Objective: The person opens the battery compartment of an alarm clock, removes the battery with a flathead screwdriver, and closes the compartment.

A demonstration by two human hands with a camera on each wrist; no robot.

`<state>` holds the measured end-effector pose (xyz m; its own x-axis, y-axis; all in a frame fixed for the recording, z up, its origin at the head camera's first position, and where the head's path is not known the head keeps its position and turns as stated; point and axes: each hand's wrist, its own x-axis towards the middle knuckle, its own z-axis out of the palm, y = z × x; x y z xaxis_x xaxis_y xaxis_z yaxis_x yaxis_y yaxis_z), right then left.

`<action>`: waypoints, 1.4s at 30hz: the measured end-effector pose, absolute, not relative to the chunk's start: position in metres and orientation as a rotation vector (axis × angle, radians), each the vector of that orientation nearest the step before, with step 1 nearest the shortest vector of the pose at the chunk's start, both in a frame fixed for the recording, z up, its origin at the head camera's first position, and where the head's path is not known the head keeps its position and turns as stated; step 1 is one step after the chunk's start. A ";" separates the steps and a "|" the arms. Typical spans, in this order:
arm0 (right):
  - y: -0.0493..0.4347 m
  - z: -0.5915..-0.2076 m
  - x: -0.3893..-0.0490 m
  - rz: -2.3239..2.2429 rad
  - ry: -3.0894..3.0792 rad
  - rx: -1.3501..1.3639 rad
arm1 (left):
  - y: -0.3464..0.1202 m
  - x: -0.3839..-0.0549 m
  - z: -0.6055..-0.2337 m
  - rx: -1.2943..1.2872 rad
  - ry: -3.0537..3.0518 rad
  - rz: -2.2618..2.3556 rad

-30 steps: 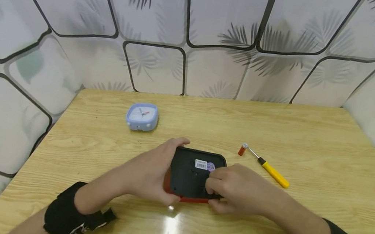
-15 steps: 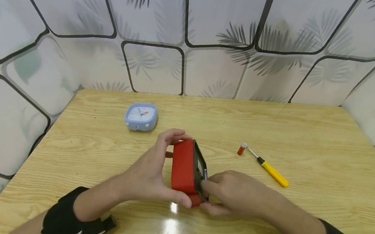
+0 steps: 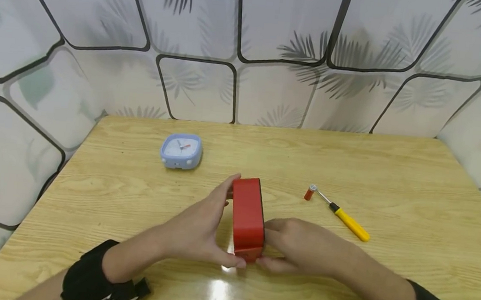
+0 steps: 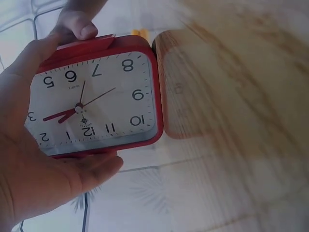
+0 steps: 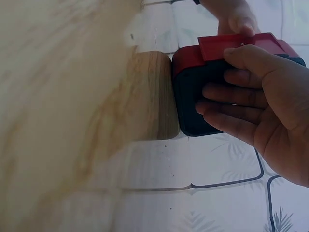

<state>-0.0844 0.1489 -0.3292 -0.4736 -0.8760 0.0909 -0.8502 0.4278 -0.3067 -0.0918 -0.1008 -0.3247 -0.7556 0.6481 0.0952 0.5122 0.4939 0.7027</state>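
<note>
A red alarm clock (image 3: 246,211) stands on its side on the table, its red casing turned up toward the head camera. My left hand (image 3: 200,227) grips it from the left, thumb at the near end and fingers at the far end. The white dial (image 4: 96,106) shows in the left wrist view. On the other side my right hand (image 3: 296,244) holds it, with fingers against the black back (image 5: 193,101) and the thumb on a red flap (image 5: 215,48) at the base. The right fingers hide much of the back.
A light blue alarm clock (image 3: 181,151) lies face up at the back left of the wooden table (image 3: 391,171). To the right are a small red battery (image 3: 308,194) and a yellow-handled screwdriver (image 3: 351,222), its tip at the battery. A patterned wall covering (image 3: 279,92) rises behind.
The red clock has been turned from showing its black back to standing on its side, casing up. Both hands moved with it; the blue clock, battery and screwdriver stayed put.
</note>
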 end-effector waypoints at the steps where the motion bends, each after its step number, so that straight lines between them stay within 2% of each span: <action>1: 0.149 -0.329 -0.085 -0.466 2.593 -1.565 | -0.101 -0.092 -0.325 1.012 2.576 1.092; 13: 0.151 -0.328 -0.087 -0.449 2.659 -1.611 | -0.110 -0.092 -0.312 1.108 2.749 0.707; 28: 0.179 -0.307 -0.102 -0.366 2.979 -1.633 | -0.130 -0.099 -0.295 1.034 2.751 0.294; 31: 0.191 -0.296 -0.107 -0.336 3.122 -1.470 | -0.138 -0.103 -0.292 0.997 2.743 0.162; 38: 0.221 -0.276 -0.120 -0.153 3.096 -0.756 | -0.148 -0.113 -0.295 0.900 2.739 -0.020; 42: 0.235 -0.279 -0.130 -0.090 2.948 -0.573 | -0.149 -0.118 -0.299 0.898 2.732 -0.072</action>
<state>-0.1297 0.2350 -0.2792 -0.9182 -0.3767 -0.1225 -0.3685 0.9258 -0.0846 -0.1177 -0.1493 -0.2995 -0.7736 0.5761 -0.2641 0.5892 0.8072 0.0351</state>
